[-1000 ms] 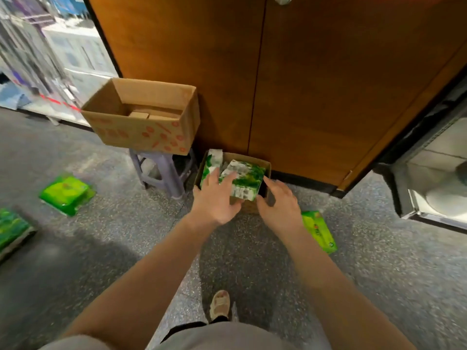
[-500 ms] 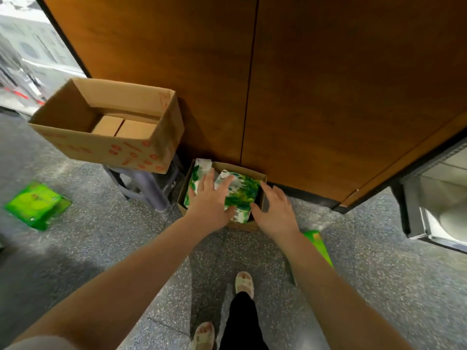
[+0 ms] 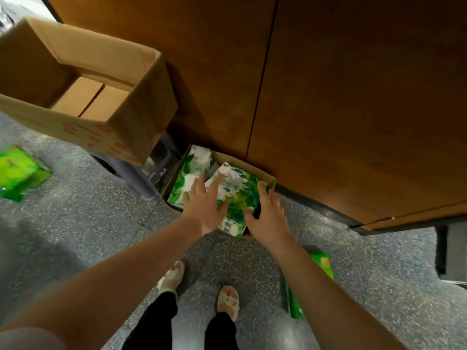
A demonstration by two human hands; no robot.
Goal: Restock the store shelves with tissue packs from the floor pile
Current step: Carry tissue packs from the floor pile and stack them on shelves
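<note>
At frame centre our left hand and right hand, fingers extended, flank the tissue pack for lifting from its carton.

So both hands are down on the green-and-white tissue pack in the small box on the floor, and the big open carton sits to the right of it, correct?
Not quite. The left hand and right hand are on the tissue pack in the small box, but the head view shows the big open carton to its left, not right.
</note>
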